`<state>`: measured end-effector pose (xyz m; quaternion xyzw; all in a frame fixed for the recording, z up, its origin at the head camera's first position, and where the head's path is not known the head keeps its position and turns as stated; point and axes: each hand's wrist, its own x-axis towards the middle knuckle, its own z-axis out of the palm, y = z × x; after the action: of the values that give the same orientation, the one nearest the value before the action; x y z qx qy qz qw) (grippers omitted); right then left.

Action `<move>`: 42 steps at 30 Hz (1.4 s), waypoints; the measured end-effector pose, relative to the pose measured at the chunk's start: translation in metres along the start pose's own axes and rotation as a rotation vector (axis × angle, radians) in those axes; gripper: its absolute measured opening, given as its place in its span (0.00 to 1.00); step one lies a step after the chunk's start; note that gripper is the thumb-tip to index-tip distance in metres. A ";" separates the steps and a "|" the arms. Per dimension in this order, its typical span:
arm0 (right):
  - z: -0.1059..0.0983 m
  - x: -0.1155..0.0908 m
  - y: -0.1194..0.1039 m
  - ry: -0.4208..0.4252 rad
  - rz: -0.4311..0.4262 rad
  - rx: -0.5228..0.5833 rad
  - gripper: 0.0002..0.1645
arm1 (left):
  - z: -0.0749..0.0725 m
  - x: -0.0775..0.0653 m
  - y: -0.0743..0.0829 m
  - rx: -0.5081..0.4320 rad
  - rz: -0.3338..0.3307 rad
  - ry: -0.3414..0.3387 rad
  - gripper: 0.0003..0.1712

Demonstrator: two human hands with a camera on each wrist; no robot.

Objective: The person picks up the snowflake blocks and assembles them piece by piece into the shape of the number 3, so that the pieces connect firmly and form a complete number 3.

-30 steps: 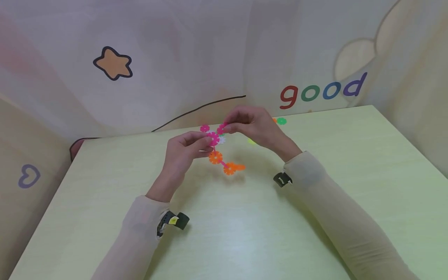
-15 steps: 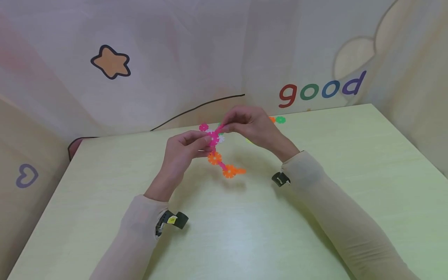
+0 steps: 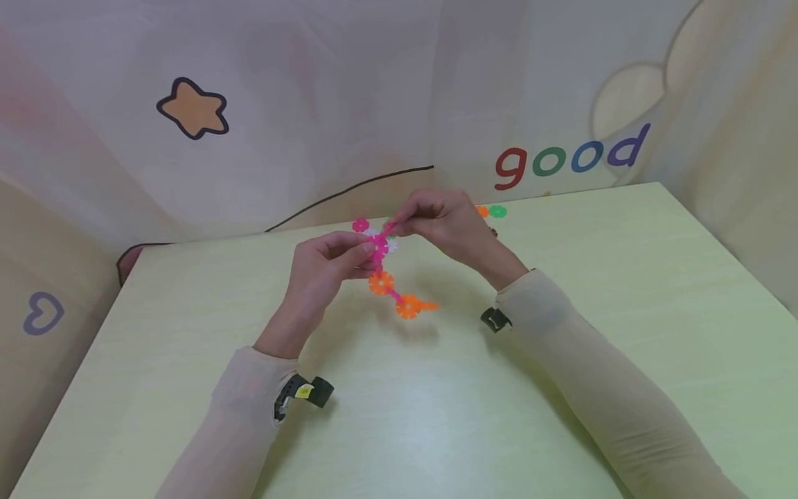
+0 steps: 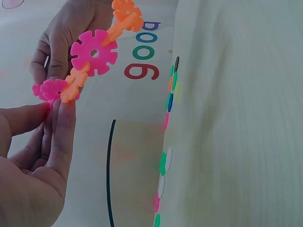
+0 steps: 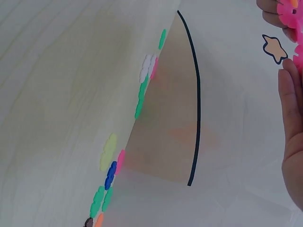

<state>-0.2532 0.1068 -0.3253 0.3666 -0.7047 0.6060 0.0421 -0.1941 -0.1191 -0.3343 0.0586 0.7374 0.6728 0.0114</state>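
Observation:
My left hand (image 3: 319, 269) pinches a pink snowflake disc (image 3: 378, 242) between thumb and fingers, above the table. From it a chain of notched plastic discs hangs down to the right, including an orange disc (image 3: 376, 285) and another orange disc (image 3: 404, 310). My right hand (image 3: 450, 220) pinches a second pink disc (image 3: 387, 229), seen edge-on, right at the upper rim of the first. In the left wrist view the chain alternates pink disc (image 4: 81, 54) and orange disc (image 4: 78, 81). In the right wrist view, pink discs (image 5: 289, 14) show at the right edge beside the fingers.
Loose discs lie along the table's far edge: a pink disc (image 3: 360, 226), a green disc (image 3: 497, 211), and in the right wrist view a yellow disc (image 5: 108, 151) and blue disc (image 5: 111, 175). A printed curtain (image 3: 349, 90) stands behind the table (image 3: 399, 423).
The pink disc in my right hand has turned from face-on to edge-on and come against the left hand's pink disc. The chain's lower end has sunk slightly.

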 end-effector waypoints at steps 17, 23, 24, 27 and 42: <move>0.006 -0.001 0.005 -0.001 0.020 0.068 0.05 | -0.004 0.001 -0.002 -0.007 -0.026 -0.013 0.16; 0.003 -0.001 0.003 -0.059 0.051 0.014 0.07 | -0.006 0.001 -0.005 -0.028 -0.017 -0.076 0.14; 0.003 -0.001 0.003 -0.069 0.060 0.000 0.07 | -0.006 0.001 -0.005 -0.031 -0.016 -0.086 0.14; 0.002 -0.001 0.001 -0.096 0.086 -0.025 0.08 | -0.006 0.002 -0.006 -0.026 -0.012 -0.106 0.13; 0.003 0.005 -0.007 -0.160 0.165 -0.138 0.14 | -0.013 0.002 -0.004 -0.003 -0.021 -0.109 0.12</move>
<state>-0.2518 0.1020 -0.3182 0.3508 -0.7737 0.5261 -0.0391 -0.1975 -0.1317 -0.3368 0.0876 0.7353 0.6695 0.0588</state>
